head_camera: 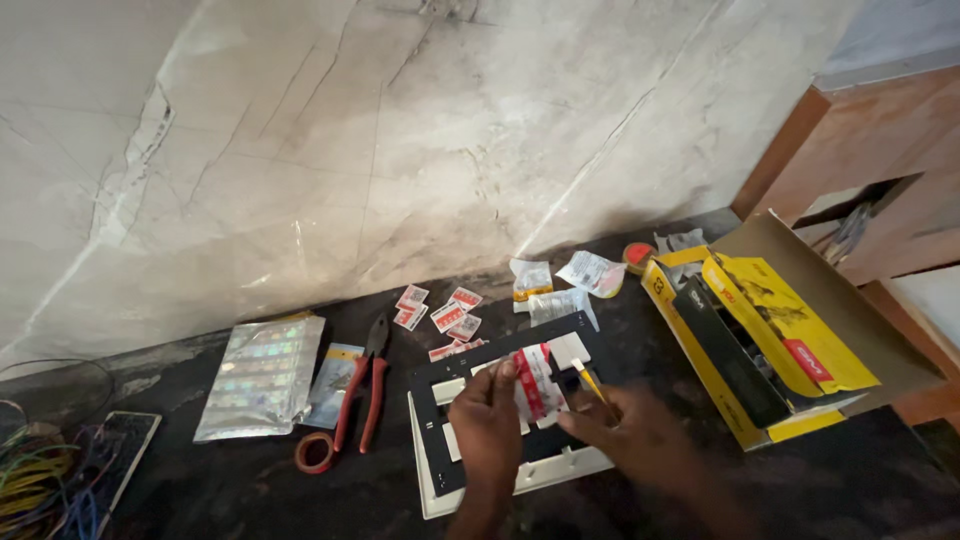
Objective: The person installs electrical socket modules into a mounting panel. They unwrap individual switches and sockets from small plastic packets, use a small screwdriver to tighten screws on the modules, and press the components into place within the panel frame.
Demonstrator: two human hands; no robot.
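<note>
Left hand (487, 420) grip closed on red-white packet (535, 383), right hand (632, 432) pinching yellow-handled screwdriver (590, 382), over switch plate (500, 478)

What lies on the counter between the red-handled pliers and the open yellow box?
In the head view, the switch plate frame lies between the pliers and the yellow box, with both hands working on it.

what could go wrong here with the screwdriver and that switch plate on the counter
1. The right hand works a small yellow-handled screwdriver close to the left hand, which steadies a red-and-white packet on the black frame; a slip might jab the fingers.
2. The white plate lies loose on the dark counter, so it may shift under pressure.
3. Small red-and-white packets lie scattered nearby and could get knocked away.
</note>
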